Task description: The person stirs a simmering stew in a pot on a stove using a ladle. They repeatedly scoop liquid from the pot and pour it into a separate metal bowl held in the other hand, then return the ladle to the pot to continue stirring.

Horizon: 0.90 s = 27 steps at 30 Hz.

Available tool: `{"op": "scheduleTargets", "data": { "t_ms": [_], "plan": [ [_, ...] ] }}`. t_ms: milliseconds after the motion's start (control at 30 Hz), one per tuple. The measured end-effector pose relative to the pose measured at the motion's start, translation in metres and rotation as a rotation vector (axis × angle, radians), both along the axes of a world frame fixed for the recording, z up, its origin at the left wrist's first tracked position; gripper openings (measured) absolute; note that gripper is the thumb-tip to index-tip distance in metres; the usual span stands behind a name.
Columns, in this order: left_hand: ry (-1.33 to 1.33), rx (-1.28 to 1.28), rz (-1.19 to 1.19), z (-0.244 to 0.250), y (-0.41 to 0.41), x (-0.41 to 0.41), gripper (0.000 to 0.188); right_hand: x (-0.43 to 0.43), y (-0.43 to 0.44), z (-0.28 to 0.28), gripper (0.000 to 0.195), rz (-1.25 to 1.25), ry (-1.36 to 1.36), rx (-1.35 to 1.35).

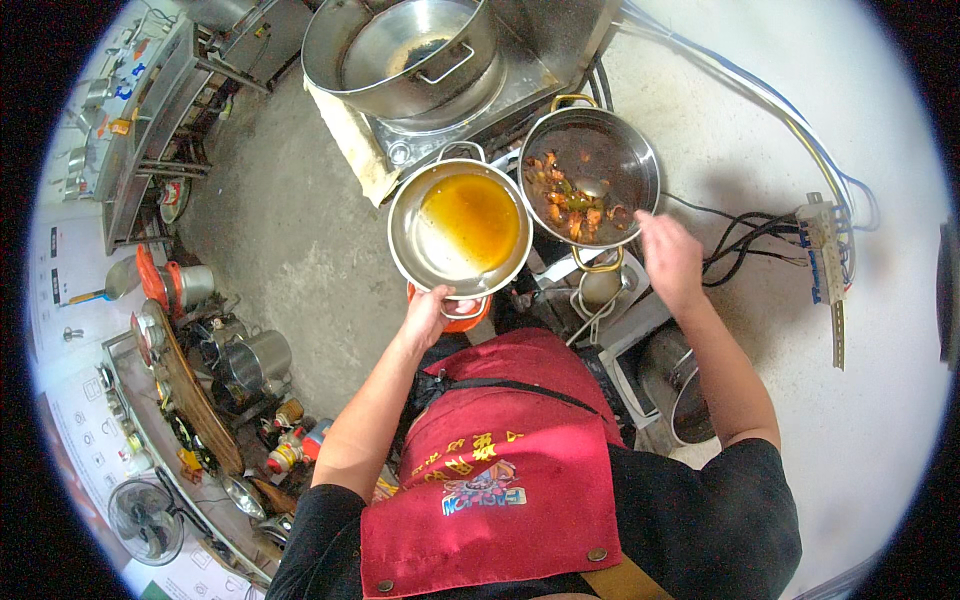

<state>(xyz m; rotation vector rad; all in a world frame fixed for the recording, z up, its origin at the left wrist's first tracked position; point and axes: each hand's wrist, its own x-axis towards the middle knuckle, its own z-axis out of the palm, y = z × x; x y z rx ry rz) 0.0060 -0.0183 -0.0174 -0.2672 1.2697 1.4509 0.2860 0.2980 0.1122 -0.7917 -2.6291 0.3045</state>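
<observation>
My left hand [429, 315] grips the near loop handle of a shallow two-handled steel pan [401, 251]. Amber liquid [480, 217] pools in the pan toward its far right side. To the right stands a second steel pan [651, 161] with brass-coloured handles. It holds dark sauce and browned food chunks [574, 206], with a metal spoon or ladle bowl [592, 186] among them. At this pan's right rim is my right hand [671, 255], fingers bent together; a utensil handle between them cannot be made out.
A large steel stockpot [457, 71] stands on a steel stove [390, 142] ahead. A ladle [628, 279] and small pot [600, 286] lie below the brass-handled pan. Cables and a terminal rail [821, 232] line the right wall. Pots [259, 360] and a fan [146, 521] are left.
</observation>
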Motion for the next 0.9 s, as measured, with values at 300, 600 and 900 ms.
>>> {"op": "scheduleTargets", "data": {
  "t_ms": [300, 600, 900],
  "plan": [
    [-0.029, -0.002, -0.03, -0.001, 0.0, -0.004, 0.04, 0.044, 0.08, -0.027, 0.024, -0.446, 0.372, -0.936],
    [-0.085, 0.014, 0.023, -0.007, -0.001, -0.007, 0.052, 0.06, 0.09, -0.071, 0.025, -0.383, 0.304, -1.07],
    [-0.081, 0.016, 0.013, -0.008, 0.0, -0.008, 0.053, 0.05, 0.087, -0.074, 0.025, -0.411, 0.288, -1.101]
  ]
}}
